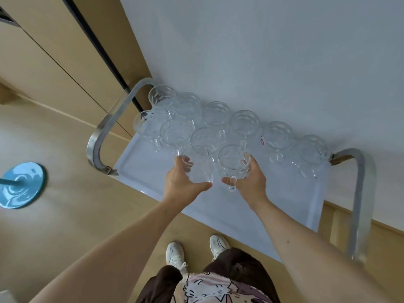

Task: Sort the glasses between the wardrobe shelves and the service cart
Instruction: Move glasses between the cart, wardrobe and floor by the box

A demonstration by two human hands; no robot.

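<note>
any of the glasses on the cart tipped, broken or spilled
Nothing stands out. The glasses on the cart stand upright, crowded but intact, none spilled. Left hand and right hand each hold one.

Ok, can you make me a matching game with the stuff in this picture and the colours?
Things:
1. round disc on the floor
2. curved handle bar of the cart
3. flat top tray of the cart
4. shoes

Colours:
a. silver metal
b. white
c. bright blue
d. pale bluish white

Pairs: 1-c, 2-a, 3-d, 4-b
</note>
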